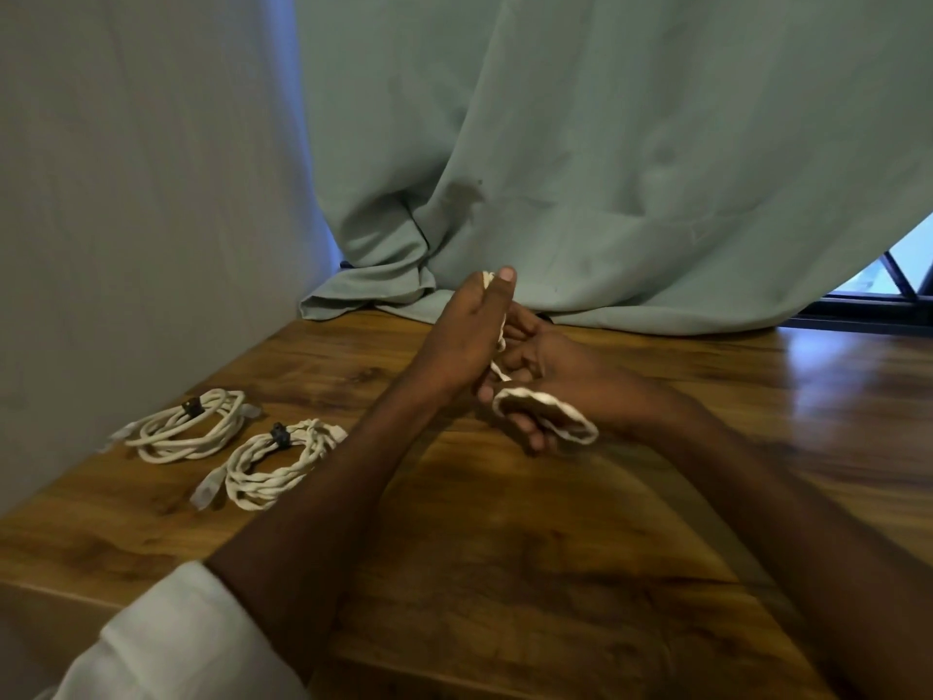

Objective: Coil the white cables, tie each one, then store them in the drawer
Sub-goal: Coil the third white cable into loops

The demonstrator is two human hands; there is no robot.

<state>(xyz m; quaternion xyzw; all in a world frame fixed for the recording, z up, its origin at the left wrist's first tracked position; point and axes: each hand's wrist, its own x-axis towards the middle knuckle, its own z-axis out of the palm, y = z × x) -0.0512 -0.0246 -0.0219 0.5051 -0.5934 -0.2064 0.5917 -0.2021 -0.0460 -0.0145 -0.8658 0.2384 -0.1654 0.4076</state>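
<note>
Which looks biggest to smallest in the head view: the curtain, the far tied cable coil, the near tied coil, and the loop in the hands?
1. Curtain, by far the largest.
2. Far tied coil and near tied coil: alike, so unranked.
3. Loop held by both hands looks smallest, though partly hidden.

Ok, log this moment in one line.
stage: coiling third cable | left hand: grips cable | right hand: holds loops | two tied coils on table

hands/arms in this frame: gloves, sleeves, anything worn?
No gloves. Left hand and right hand are bare, with no rings, watch or bands visible. Left arm has a white sleeve pushed up near the elbow. Right forearm is bare as far as the frame shows.
</note>
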